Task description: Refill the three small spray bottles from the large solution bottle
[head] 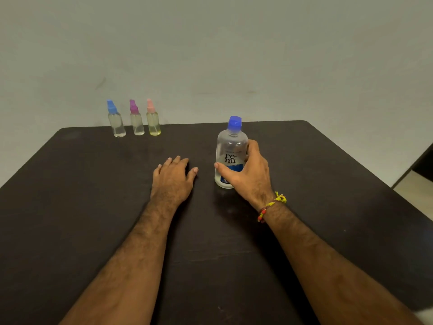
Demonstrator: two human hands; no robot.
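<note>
Dark, matte table [93, 219] fills most of the view, its far edge meeting a pale wall [210, 43]. Two bare forearms reach across it from the near side.

Next in size is the big bottle [230, 148], clear plastic with a blue flip cap [234, 124] and a label reading "re-nu" over a blue band. It stands upright on the table with its cap on. The right hand [251, 174] grips it low on the body: the thumb lies across the front over the blue part of the label, and the fingers curl round the right side and back, so only their knuckles show. The bottle's base, just below the thumb, appears to rest on the table. A yellow and red thread band [271, 205] circles the wrist behind that grip.

Left of the grip and near it, apart from the bottle, the left hand [173, 177] lies flat on the table, palm down, fingers straight and slightly spread, holding nothing.

Well beyond the grip, far off to its left by the table's back edge, three small spray bottles stand upright in a close row, all capped: the blue-top [116, 120], then the purple-top [136, 119], then the pink-top [153, 118] nearest the grip. The first two hold clear liquid at the bottom; the pink-top's liquid looks yellowish.
</note>
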